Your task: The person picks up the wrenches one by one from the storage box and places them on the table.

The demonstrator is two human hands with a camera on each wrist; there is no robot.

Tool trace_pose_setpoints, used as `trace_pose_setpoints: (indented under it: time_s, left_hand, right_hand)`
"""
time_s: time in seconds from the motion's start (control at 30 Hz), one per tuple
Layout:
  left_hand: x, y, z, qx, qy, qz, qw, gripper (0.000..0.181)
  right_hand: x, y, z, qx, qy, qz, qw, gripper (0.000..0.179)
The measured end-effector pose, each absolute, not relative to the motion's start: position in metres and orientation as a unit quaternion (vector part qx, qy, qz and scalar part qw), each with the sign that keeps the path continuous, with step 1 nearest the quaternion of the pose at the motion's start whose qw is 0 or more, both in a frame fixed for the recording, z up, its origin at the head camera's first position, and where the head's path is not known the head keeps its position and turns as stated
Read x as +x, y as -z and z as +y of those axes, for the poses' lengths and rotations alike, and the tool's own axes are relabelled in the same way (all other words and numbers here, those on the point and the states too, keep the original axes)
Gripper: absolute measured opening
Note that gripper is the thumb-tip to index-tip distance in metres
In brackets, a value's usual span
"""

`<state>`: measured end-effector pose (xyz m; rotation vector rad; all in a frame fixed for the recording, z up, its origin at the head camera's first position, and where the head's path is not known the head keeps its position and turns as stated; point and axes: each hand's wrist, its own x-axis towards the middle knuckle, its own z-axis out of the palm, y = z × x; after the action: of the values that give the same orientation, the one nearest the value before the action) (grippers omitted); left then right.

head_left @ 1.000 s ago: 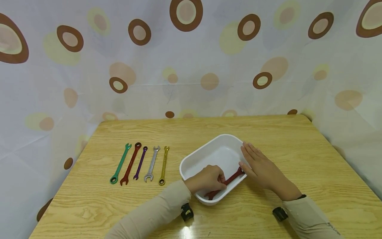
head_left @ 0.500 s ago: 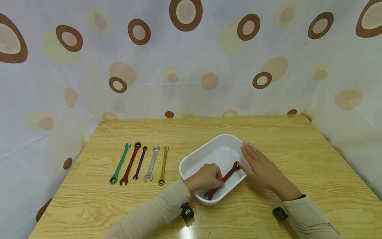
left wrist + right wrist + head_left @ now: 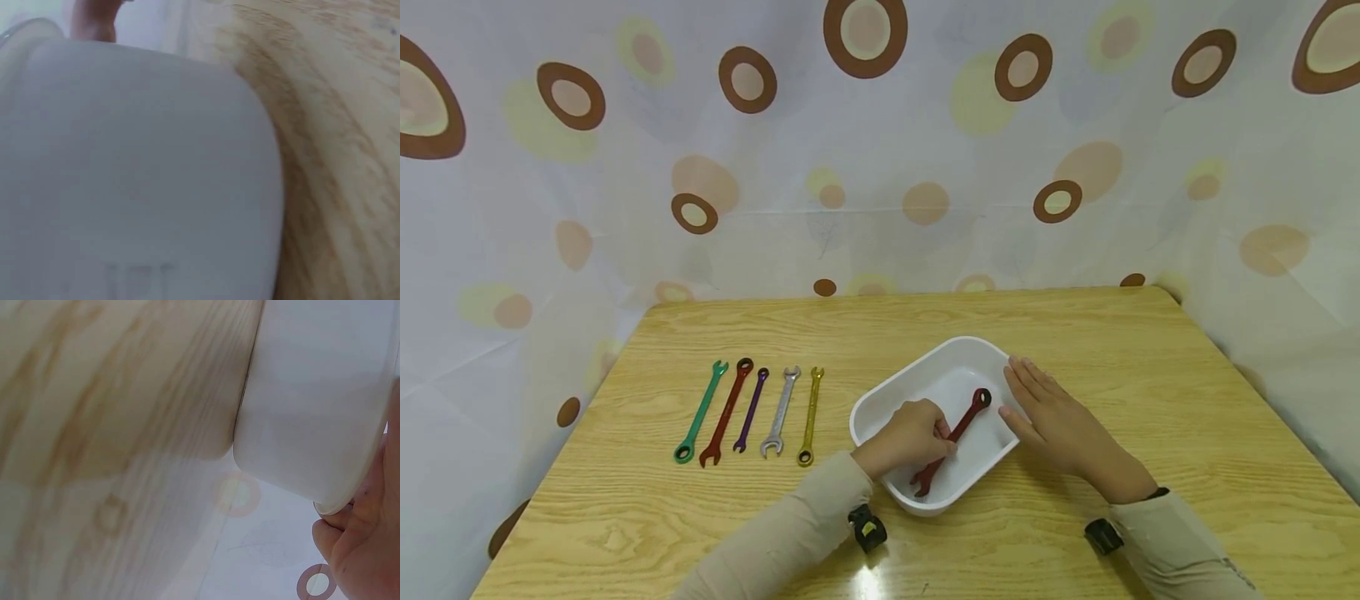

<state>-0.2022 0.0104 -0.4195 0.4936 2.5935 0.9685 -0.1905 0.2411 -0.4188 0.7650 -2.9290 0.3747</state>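
Observation:
A red combination wrench (image 3: 964, 423) slants inside a white plastic tub (image 3: 880, 398), its ring end toward the tub's far side. My left hand (image 3: 913, 435) reaches over the near left rim and pinches the wrench around its middle with thumb and fingers. Fingers straight, my right hand (image 3: 1054, 423) rests against the tub's right rim. In the right wrist view, that hand (image 3: 365, 544) is at the rim of the tub (image 3: 312, 412). The left wrist view is mostly filled by the tub's outer wall (image 3: 144, 162), with part of a hand above it.
Left of the tub a row of wrenches lies on the wooden table (image 3: 625, 517): green (image 3: 702, 412), red (image 3: 727, 412), purple (image 3: 752, 410), silver (image 3: 782, 412) and yellow (image 3: 811, 417). A patterned cloth (image 3: 880, 167) hangs behind and at both sides.
The red wrench in my left hand has shifted left inside the tub, its ring end swinging away from the right rim and farther back. My right hand stays put.

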Motion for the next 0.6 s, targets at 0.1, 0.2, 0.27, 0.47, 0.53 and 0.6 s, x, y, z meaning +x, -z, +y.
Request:
trace_pose_setpoints:
  time_s: [0.1, 0.2, 0.27, 0.47, 0.53, 0.6]
  left_hand:
    - [-0.205, 0.413, 0.007, 0.177, -0.349, 0.907, 0.155, 0.015]
    - [-0.208, 0.406, 0.003, 0.183, -0.355, 0.906, 0.14, 0.014]
    - [-0.21, 0.402, -0.001, 0.183, -0.363, 0.904, 0.133, 0.014]
    - [-0.214, 0.392, -0.011, 0.172, -0.392, 0.894, 0.133, 0.014]
    - [-0.214, 0.39, -0.015, 0.169, -0.4, 0.891, 0.13, 0.014]
    - [-0.215, 0.388, -0.019, 0.17, -0.407, 0.889, 0.123, 0.014]
  right_hand:
    - [-0.19, 0.418, 0.241, 0.251, -0.12, -0.959, 0.046, 0.062]
    - [-0.191, 0.417, 0.24, 0.25, -0.118, -0.96, 0.047, 0.062]
    - [-0.191, 0.418, 0.24, 0.249, -0.12, -0.96, 0.049, 0.062]
    - [-0.189, 0.418, 0.24, 0.251, -0.127, -0.958, 0.056, 0.061]
    - [-0.19, 0.419, 0.24, 0.251, -0.127, -0.958, 0.054, 0.061]
    - [-0.19, 0.42, 0.24, 0.249, -0.126, -0.959, 0.049, 0.062]
